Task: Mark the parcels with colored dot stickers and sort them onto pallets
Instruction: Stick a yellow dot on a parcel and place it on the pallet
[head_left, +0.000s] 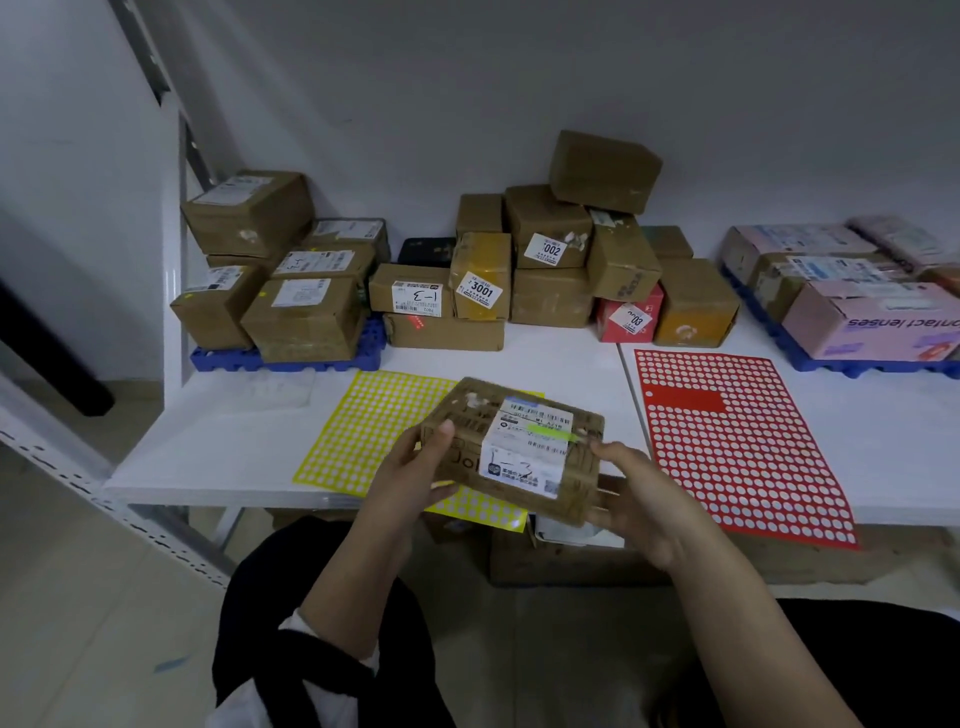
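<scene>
We sat at a white table (260, 457) against a white wall. Our left hand (415, 467) and right hand (639, 499) gripped one parcel (511, 449) by its ends, above the table's near edge. Beneath lay two sheets, yellow (363, 415) and red (737, 441). Farther back stood two blue pallets (280, 358), both loaded, with loose boxes (550, 260) piled between them

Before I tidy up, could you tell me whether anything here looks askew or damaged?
The top box of the middle pile sits tilted. The yellow sheet lies crooked and overhangs the table edge. The held parcel shows torn label scraps.
</scene>
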